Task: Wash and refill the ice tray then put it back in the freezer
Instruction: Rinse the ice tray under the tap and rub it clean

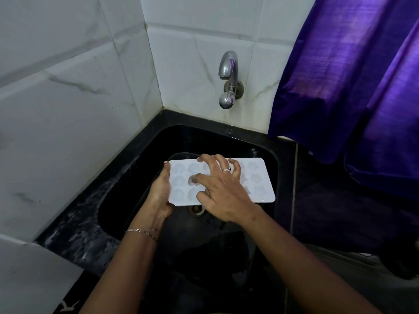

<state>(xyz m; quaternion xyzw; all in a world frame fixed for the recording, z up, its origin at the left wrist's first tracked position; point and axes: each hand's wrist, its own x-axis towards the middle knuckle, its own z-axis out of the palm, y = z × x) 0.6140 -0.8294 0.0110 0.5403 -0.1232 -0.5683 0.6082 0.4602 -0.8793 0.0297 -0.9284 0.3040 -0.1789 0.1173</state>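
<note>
A white ice tray (257, 179) with shaped cavities is held level above the black sink (275, 155), just over the drain (196, 209). My left hand (159, 192) grips the tray's left short edge, thumb on the near side and a fingertip showing at the far corner. My right hand (223, 192) lies on top of the tray with fingers spread and bent, the fingertips touching the cavities near the far edge. The thumb is blurred over a middle cavity. The hand hides the tray's centre. No water runs from the metal tap (228, 69).
The tap and its knob (225, 102) are fixed to the white tiled wall behind the sink. A purple curtain (351, 87) hangs at the right, over the dark counter (328, 211). The black ledge (90, 211) left of the sink is wet.
</note>
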